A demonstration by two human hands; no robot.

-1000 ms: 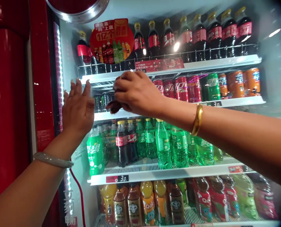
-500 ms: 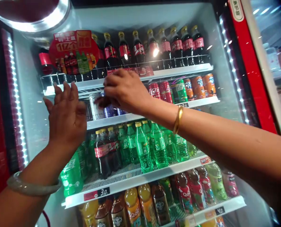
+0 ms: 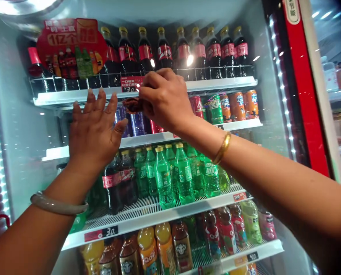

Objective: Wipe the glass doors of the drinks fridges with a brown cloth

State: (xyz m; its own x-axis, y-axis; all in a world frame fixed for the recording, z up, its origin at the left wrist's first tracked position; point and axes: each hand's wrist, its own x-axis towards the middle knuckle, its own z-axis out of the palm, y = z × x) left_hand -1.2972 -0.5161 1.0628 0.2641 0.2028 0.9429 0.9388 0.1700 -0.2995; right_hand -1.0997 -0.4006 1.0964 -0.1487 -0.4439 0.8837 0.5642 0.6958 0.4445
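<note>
Clamped around a dark cloth, the right hand presses it against purple cans just below; beside it, the left hand hovers with fingers spread, holding nothing.

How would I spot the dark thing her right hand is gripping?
Find the drinks fridge's second shelf, the row of cans. Just left of the red cans, the right hand pinches a small dark reddish cloth before the purple cans: crumpled and soft, unlike the shiny cans.
</note>
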